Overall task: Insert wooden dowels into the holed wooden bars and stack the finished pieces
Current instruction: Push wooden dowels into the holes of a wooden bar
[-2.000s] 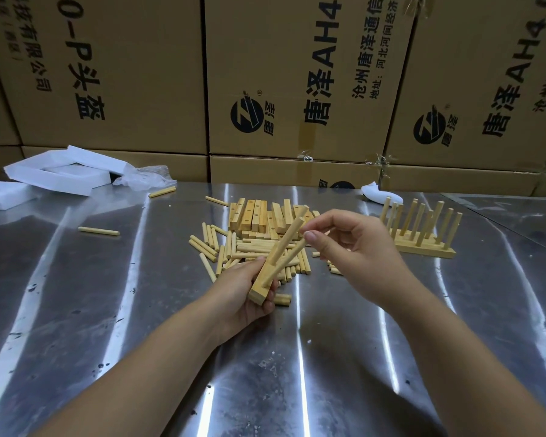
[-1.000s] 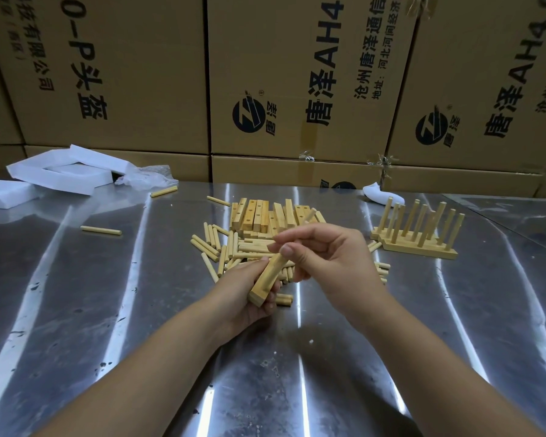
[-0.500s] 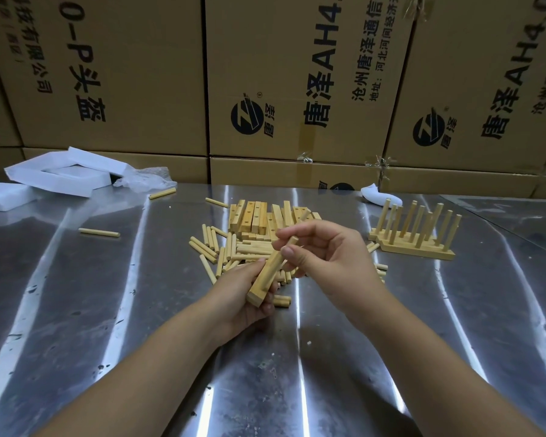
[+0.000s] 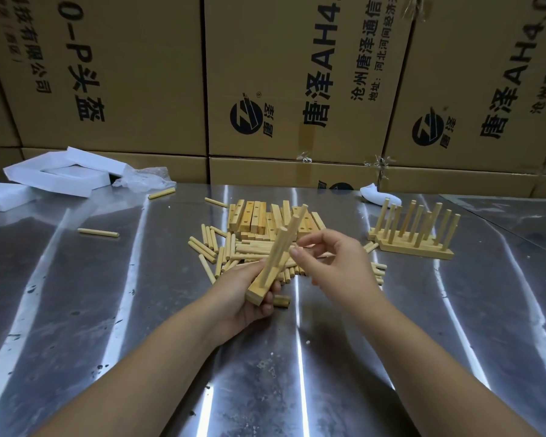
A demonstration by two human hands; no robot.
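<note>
Between the hands, pale square wooden bar [image 4: 258, 294] gripped in left hand [image 4: 240, 298], three round wooden dowels [image 4: 281, 247] standing in it. Right hand [image 4: 338, 266] curled at the dowels; can't tell if pinching.

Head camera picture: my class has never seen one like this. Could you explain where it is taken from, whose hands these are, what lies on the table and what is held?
There is no machine here: a person wears a camera on the head, so you look down at their two hands. The left hand grips a wooden bar with dowels standing in it. The right hand has its fingertips at those dowels; whether it pinches one is unclear. On the metal table lie loose dowels, holed bars and, at right, finished pieces. White foam lies far left; cardboard boxes stand behind.
</note>
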